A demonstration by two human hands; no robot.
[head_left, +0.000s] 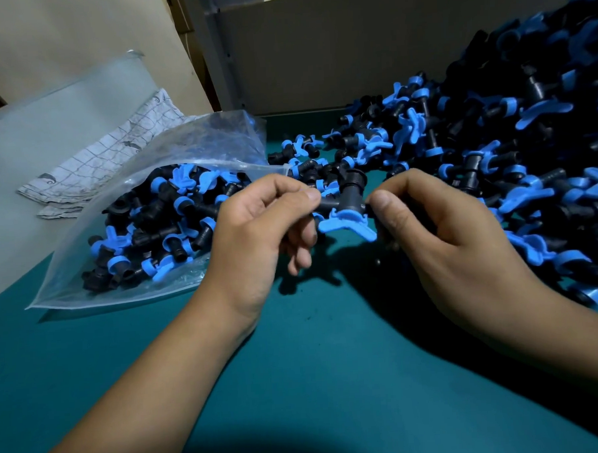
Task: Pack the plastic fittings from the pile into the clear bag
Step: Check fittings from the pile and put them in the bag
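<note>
A black T-shaped fitting [345,201] with a blue winged handle sits at centre, raised above the table. The clear bag [160,212] at nine o'clock lies on its side, partly filled with fittings, mouth open toward the pile [513,155] at two o'clock.

Teal table [297,380]; fittings pile [513,148], clear bag [97,279], cloth [109,155].

Pile [513,155] cut off by right edge; fitting [344,203] ends hidden under fingertips of both hands.
</note>
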